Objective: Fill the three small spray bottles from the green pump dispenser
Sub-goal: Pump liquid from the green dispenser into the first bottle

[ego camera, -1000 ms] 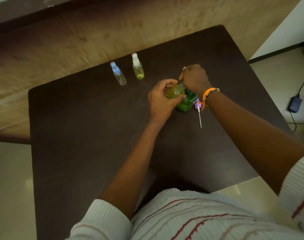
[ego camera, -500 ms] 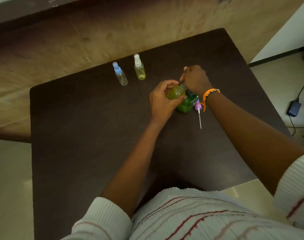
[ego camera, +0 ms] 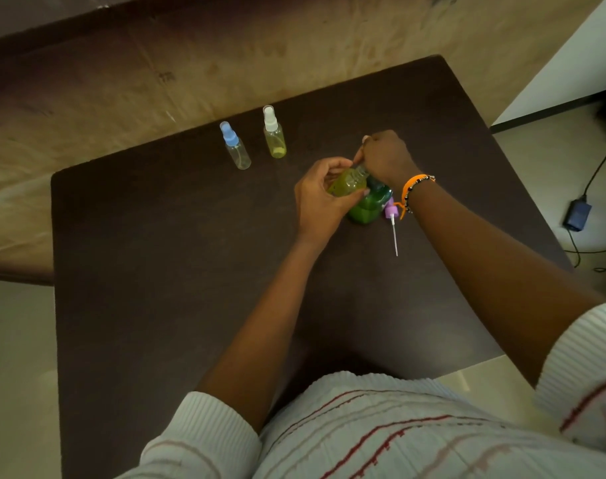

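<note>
My left hand (ego camera: 317, 202) grips a small uncapped spray bottle (ego camera: 349, 181) holding yellow-green liquid, tilted with its neck toward the pump. My right hand (ego camera: 384, 157) is curled over the head of the green pump dispenser (ego camera: 368, 207), whose body stands on the dark table (ego camera: 156, 271) just under both hands. The pump head itself is hidden by my fingers. A purple spray cap with its white dip tube (ego camera: 393, 223) lies on the table beside the dispenser. Further back stand a blue-capped clear bottle (ego camera: 236, 146) and a white-capped bottle (ego camera: 274, 134) with yellow liquid.
A wooden surface (ego camera: 225, 63) runs behind the table. To the right, on the floor, lie a dark power adapter (ego camera: 577, 215) and its cable. The table's right edge is close to my right forearm.
Both hands stay in place at the dispenser and the small bottle; only the camera view has shifted slightly.
</note>
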### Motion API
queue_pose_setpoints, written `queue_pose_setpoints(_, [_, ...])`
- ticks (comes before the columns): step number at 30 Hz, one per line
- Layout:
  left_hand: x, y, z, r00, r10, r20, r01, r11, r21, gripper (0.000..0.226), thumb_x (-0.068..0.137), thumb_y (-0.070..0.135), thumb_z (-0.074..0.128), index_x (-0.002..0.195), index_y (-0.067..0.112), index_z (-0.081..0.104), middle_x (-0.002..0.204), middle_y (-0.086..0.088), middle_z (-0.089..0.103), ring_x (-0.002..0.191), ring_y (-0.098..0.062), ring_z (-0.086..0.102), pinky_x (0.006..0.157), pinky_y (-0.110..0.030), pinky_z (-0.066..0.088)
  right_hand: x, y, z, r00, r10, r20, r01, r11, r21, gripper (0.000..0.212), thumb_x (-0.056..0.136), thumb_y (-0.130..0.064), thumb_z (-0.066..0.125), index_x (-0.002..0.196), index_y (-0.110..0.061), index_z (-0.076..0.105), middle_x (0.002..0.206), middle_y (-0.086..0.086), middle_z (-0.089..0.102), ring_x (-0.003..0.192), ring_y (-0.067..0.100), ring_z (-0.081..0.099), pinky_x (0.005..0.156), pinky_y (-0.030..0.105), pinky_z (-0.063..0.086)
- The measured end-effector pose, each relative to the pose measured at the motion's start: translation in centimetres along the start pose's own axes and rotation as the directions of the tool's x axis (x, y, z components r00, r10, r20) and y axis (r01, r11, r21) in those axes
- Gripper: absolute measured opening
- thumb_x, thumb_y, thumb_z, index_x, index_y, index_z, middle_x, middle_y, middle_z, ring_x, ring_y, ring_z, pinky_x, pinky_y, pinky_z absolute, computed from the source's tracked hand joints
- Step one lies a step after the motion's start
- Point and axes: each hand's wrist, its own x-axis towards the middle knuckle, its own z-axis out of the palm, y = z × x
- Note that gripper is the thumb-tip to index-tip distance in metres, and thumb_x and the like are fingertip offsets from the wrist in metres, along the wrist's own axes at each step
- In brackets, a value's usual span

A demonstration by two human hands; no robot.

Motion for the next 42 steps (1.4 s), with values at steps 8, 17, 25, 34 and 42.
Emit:
queue_pose_setpoints(8, [0.1, -0.1, -0.2, 1.0, -0.007, 0.002, 0.007, 1.0, -0.008, 0.045, 0.059, 0.008, 0.085, 0.098, 0.006, 0.064, 0.097, -0.008, 0.068, 0.089, -0.017, 0.066, 0.081, -0.036, 0.056, 0.8, 0.3, 0.0, 0.999, -0.03, 0.039, 0.029, 0.999, 0.018, 0.043, 0.099, -0.037, 0.037, 0.077, -0.015, 0.067, 0.097, 0.011, 0.067, 0.095, 0.025, 0.059, 0.093, 0.036, 0.045])
queue_pose_setpoints(17, [0.0, 0.1, 0.1, 1.0, 0.016, 0.004, -0.016, 1.0, -0.027, 0.044, 0.058, 0.005, 0.085, 0.097, 0.008, 0.064, 0.095, 0.001, 0.065, 0.088, -0.005, 0.062, 0.081, -0.021, 0.052, 1.3, 0.7, -0.2, 0.995, -0.047, 0.085, 0.048, 0.999, -0.014, 0.038, 0.1, -0.026, 0.039, 0.095, -0.007, 0.071, 0.11, 0.016, 0.067, 0.094, 0.026, 0.057, 0.078, 0.031, 0.043])
queue_pose_setpoints(25, [0.0, -0.2, 0.3, 1.0, -0.018, -0.01, 0.018, 0.999, -0.05, 0.044, 0.057, 0.005, 0.085, 0.095, 0.011, 0.064, 0.093, 0.0, 0.066, 0.086, -0.008, 0.064, 0.08, -0.03, 0.055, 1.5, 0.7, 0.3, 0.999, -0.044, 0.023, 0.044, 0.999, -0.029, 0.036, 0.098, -0.023, 0.039, 0.081, -0.018, 0.07, 0.11, 0.012, 0.07, 0.107, 0.028, 0.062, 0.095, 0.033, 0.045])
queue_pose_setpoints(34, [-0.3, 0.1, 0.2, 1.0, -0.01, -0.007, 0.01, 0.999, -0.047, 0.044, 0.059, 0.005, 0.085, 0.098, 0.007, 0.064, 0.094, 0.001, 0.065, 0.086, -0.004, 0.063, 0.08, -0.026, 0.054, 1.3, 0.5, -0.1, 0.995, -0.037, 0.088, 0.041, 0.998, -0.042, 0.039, 0.097, -0.034, 0.043, 0.092, -0.011, 0.073, 0.108, 0.012, 0.069, 0.103, 0.026, 0.06, 0.086, 0.028, 0.04])
queue_pose_setpoints(42, [-0.2, -0.2, 0.3, 1.0, -0.02, -0.018, 0.019, 0.998, -0.053, 0.043, 0.058, 0.006, 0.085, 0.096, 0.01, 0.064, 0.092, 0.002, 0.065, 0.086, -0.006, 0.063, 0.08, -0.032, 0.056, 1.1, 0.2, 0.3, 1.0, -0.004, 0.031, 0.004, 1.0, -0.016, 0.038, 0.095, -0.028, 0.04, 0.099, -0.009, 0.072, 0.113, 0.014, 0.069, 0.109, 0.03, 0.06, 0.095, 0.033, 0.045])
